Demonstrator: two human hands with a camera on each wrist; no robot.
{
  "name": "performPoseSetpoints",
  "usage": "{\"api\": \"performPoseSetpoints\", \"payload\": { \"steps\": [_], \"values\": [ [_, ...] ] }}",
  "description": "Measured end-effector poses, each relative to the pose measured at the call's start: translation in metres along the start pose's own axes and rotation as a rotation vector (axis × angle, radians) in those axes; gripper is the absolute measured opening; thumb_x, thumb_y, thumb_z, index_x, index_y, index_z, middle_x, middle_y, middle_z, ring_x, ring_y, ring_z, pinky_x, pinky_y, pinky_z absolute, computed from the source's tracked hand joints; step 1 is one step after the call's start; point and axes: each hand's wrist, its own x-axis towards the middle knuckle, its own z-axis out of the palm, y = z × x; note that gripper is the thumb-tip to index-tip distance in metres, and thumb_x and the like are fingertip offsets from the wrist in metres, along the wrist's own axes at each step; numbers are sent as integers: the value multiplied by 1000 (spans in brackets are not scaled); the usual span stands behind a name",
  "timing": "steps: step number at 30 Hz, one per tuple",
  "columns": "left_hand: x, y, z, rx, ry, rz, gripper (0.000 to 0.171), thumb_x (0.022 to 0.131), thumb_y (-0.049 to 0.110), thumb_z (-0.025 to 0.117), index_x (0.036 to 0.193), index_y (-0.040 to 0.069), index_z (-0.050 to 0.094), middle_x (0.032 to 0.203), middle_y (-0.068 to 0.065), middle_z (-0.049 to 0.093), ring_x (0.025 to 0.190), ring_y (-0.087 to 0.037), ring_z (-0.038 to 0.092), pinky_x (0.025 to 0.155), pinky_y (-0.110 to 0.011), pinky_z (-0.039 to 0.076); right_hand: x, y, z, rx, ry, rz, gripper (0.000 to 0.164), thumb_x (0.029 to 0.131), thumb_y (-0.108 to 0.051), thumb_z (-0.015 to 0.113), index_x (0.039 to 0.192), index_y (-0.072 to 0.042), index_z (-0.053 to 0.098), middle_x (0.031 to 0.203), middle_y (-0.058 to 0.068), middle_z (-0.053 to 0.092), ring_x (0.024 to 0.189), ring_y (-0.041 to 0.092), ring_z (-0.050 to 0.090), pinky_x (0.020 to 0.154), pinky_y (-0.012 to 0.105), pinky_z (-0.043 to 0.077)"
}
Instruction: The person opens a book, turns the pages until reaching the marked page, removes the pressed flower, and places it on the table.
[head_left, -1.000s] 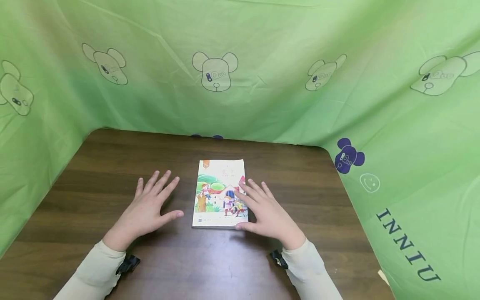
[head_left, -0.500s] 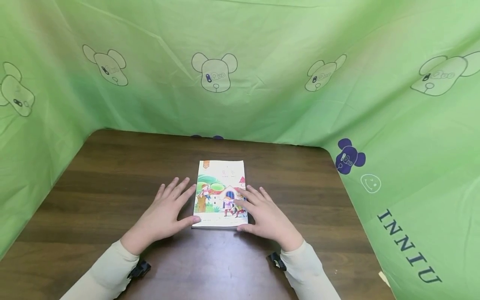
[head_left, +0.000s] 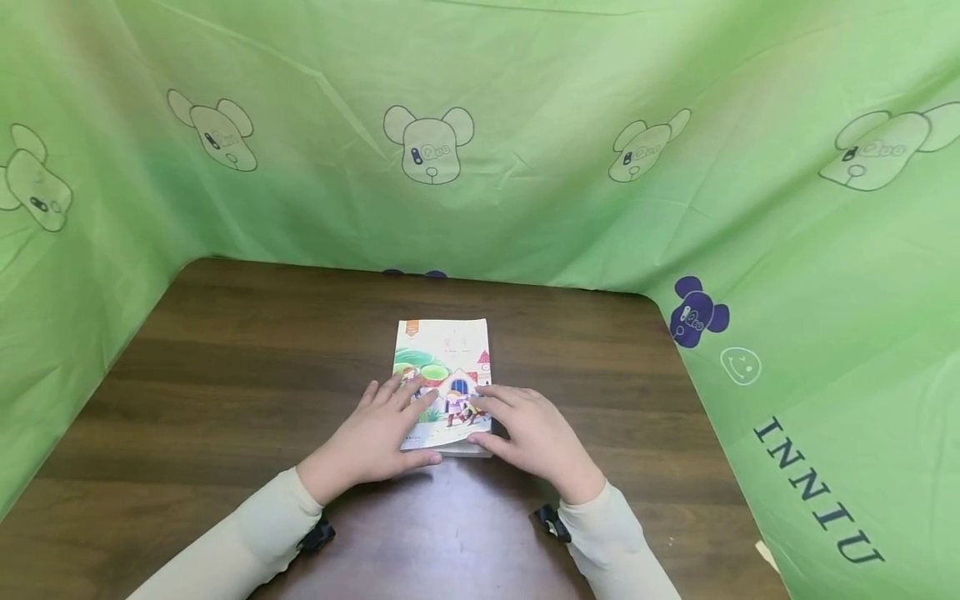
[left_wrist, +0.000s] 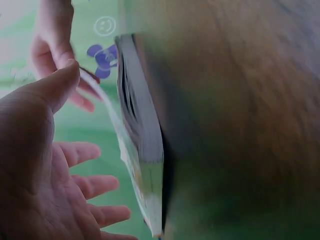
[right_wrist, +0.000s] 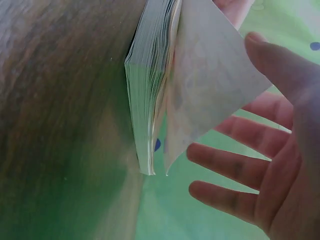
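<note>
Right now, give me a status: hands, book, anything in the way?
Left hand outstretched over the left of the cover. Right hand at its raised lower-right corner. Book lying on the table. Left hand hides part of the cover.

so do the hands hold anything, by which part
The front cover of the book, raised at its near right corner, lies between thumb and fingers of the right hand; whether pinched cannot be told. The left hand grips nothing.

"INNIU" lettering [head_left: 807, 481] on green cloth [head_left: 840, 275]
</note>
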Motion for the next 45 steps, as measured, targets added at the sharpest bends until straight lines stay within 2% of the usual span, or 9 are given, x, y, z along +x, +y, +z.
{"api": "performPoseSetpoints", "payload": {
  "steps": [8, 14, 21, 28, 32, 35, 40, 45],
  "values": [
    [4, 9, 0, -4, -55, -45, 85, 91, 68, 62, 158, 19, 41, 161, -12, 42, 150, -41, 34, 116, -67, 30, 3, -5, 0, 6, 110, 10, 48, 92, -54, 70, 124, -18, 74, 129, 2, 70, 113, 22, 69, 96, 41, 55],
    [6, 10, 1, -6, -54, -70, 77, 94, 64, 62, 156, 21, 46, 159, -11, 45, 149, -40, 37, 114, -64, 34, 2, -8, -3, 37, 172, 13, 49, 92, -52, 72, 126, -16, 73, 130, 1, 69, 115, 22, 69, 96, 42, 55],
    [2, 11, 2, -18, -28, -53, 62, 99, 58, 57, 150, 23, 54, 157, -7, 49, 148, -38, 39, 113, -62, 39, -2, -2, -8, 84, 230, 48, 56, 91, -53, 73, 129, -14, 69, 132, 1, 68, 117, 22, 68, 97, 44, 55],
    [-3, 7, 0, -22, 70, -16, 56, 102, 47, 59, 150, 19, 53, 144, -5, 62, 135, -30, 57, 106, -54, 48, -5, 2, -9, 140, 236, 130, 54, 93, -47, 73, 133, -13, 66, 132, 3, 68, 121, 22, 66, 99, 45, 53],
    [-6, 6, -7, -45, 122, -1, 58, 99, 39, 67, 151, 18, 51, 139, -6, 66, 127, -23, 63, 99, -49, 53, -3, 4, -5, 160, 194, 157, 50, 96, -44, 70, 135, -13, 65, 133, 4, 68, 123, 22, 65, 102, 46, 52],
    [-7, 6, -15, -57, 167, 16, 66, 95, 32, 73, 154, 19, 47, 136, -6, 67, 121, -22, 66, 95, -48, 55, -2, 5, -1, 156, 145, 166, 47, 96, -42, 71, 134, -14, 66, 133, 3, 67, 123, 22, 65, 102, 46, 51],
    [-10, 5, -26, -19, 268, 72, 83, 91, 29, 79, 160, 19, 34, 142, -9, 62, 125, -27, 63, 99, -49, 53, -1, 5, 6, 143, 60, 149, 45, 95, -40, 72, 132, -15, 68, 134, 3, 66, 124, 24, 63, 103, 48, 50],
    [-11, 2, -39, 82, 373, 148, 97, 85, 29, 84, 162, 15, 27, 161, -13, 39, 143, -33, 44, 109, -53, 44, -1, 4, 10, 158, -1, 100, 48, 94, -39, 73, 135, -15, 66, 139, 6, 64, 128, 27, 60, 107, 50, 47]
  ]
}}
